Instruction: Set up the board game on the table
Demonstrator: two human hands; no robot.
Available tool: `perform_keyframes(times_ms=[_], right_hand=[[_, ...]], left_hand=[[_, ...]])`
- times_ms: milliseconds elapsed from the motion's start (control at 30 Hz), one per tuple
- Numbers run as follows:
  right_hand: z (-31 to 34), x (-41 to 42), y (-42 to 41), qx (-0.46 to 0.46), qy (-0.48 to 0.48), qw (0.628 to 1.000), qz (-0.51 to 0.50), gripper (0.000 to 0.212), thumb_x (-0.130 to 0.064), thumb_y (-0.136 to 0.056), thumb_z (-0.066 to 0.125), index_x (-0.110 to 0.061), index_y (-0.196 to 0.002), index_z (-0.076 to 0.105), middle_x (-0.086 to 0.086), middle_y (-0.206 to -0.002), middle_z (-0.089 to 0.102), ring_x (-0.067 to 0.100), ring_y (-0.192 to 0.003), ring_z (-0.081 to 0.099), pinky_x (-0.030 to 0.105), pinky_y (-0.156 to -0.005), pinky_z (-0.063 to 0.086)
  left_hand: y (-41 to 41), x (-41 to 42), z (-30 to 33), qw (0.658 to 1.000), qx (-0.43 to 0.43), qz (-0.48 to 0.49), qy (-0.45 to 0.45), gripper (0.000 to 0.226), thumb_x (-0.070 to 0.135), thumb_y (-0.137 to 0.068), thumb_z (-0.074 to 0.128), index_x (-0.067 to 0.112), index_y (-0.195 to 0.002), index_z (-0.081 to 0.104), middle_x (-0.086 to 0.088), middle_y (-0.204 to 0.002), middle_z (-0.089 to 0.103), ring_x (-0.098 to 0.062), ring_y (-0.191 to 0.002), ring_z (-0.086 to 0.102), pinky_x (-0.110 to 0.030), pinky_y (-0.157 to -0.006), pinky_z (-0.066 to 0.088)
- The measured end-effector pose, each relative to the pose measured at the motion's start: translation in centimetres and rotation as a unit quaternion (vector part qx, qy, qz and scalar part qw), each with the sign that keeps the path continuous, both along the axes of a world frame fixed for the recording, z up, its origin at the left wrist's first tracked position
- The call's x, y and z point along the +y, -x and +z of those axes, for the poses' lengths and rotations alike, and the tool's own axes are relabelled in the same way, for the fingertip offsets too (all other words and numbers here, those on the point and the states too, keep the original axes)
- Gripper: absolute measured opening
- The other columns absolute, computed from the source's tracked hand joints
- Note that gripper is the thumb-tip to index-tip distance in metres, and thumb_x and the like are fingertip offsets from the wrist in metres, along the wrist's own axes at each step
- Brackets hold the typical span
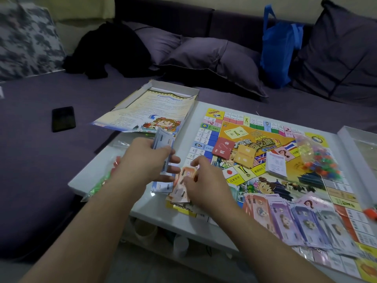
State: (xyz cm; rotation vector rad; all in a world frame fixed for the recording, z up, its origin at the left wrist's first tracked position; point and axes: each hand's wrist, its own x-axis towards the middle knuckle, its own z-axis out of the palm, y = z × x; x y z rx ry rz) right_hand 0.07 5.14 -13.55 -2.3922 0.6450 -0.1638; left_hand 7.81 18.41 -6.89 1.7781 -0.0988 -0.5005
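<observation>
Head view: game board [271, 160] lies unfolded on the white tabletop [126, 158], its far corner near the open box [177, 88] holding the rules sheet [151, 109]. Card decks already placed mid-board: red deck [222, 148], orange deck [244, 156], white deck [275, 164]. A bag of coloured pieces [318, 160] sits unopened on the board. Purple and pink banknotes [295, 217] fanned along the near edge. Left hand [149, 160] grips a stack of blue notes [163, 144], fingers curled round it; right hand [204, 180] pinches orange notes [181, 186], probably sorting by colour. Judged roughly midway: money sorting unfinished, pieces still bagged, green and red bag [102, 180] untouched at the left edge.
</observation>
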Motion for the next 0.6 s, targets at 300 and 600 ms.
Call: perform_keyframes(times_ms=[300, 600], right_hand=[[3.0, -1.7, -0.1, -0.158, -0.271, 0.950, -0.006, 0.009, -0.025, -0.100, 0.066, -0.017, -0.101, 0.070, -0.006, -0.088, 0.068, 0.010, -0.078, 0.060, 0.032, -0.069, 0.048], [2.4, -1.5, -0.2, -0.153, -0.271, 0.950, 0.001, 0.014, -0.022, -0.098, 0.073, -0.013, -0.087, 0.071, -0.003, -0.068, 0.067, 0.008, -0.058, 0.058, 0.032, -0.060, 0.046]], left_hand=[[0.3, 0.2, -0.2, 0.992, 0.029, -0.119, -0.007, 0.014, 0.013, -0.101, 0.066, 0.002, -0.106, 0.071, -0.017, -0.087, 0.079, -0.035, -0.078, 0.079, -0.047, -0.070, 0.066], [0.5, -0.1, 0.0, 0.991, 0.034, -0.115, -0.054, 0.017, 0.022, -0.108, 0.054, 0.013, -0.116, 0.066, -0.014, -0.095, 0.078, -0.032, -0.081, 0.079, -0.051, -0.069, 0.066]])
